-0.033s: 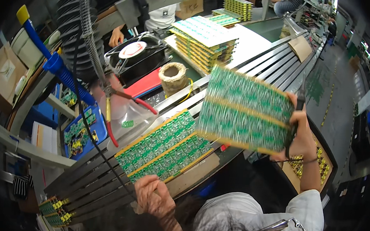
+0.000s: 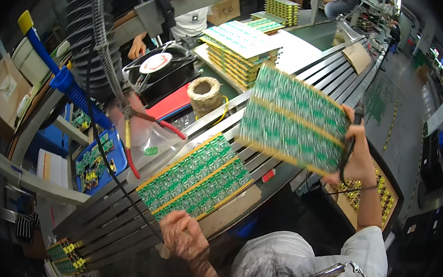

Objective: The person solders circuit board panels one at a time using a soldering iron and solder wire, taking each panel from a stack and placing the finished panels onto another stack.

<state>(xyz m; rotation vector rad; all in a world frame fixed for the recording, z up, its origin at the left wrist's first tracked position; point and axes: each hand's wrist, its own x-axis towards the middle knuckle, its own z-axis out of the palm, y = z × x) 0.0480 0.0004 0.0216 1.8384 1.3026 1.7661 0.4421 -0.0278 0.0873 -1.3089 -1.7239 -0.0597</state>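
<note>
Head view, only one. Right hand (image 2: pixel 361 162) up at the right, holding the raised panel (image 2: pixel 296 118) by its right edge, fingers closed on it; a dark slim tool (image 2: pixel 358 117) is also in that grip, kind unclear. Panel is green with yellowish strips, in the air, tilted, blurred by motion, so part detail is lost.

Lower panel (image 2: pixel 193 174), similar type, lies flat on the slatted tabletop (image 2: pixel 107 236), long axis lower left to upper right. Left hand (image 2: pixel 187 236) sits at its near left corner, fingers curled and close together; can't tell if they pinch or just touch the edge. From those fingers the lower panel runs up and to the right. Left hand is much nearer to it; right hand is well apart. Raised panel is above and right of the lower one, between it and the right hand's fingers.

Around: red-handled pliers (image 2: pixel 134 166) left of the lower panel, wound roll (image 2: pixel 204 107) beyond it, panel stack (image 2: pixel 232 64) further back.

Versus earlier frame: raised panel has turned clockwise, its left end higher; the lower panel's right end and a red piece (image 2: pixel 268 175) show more. Left hand about the same.
</note>
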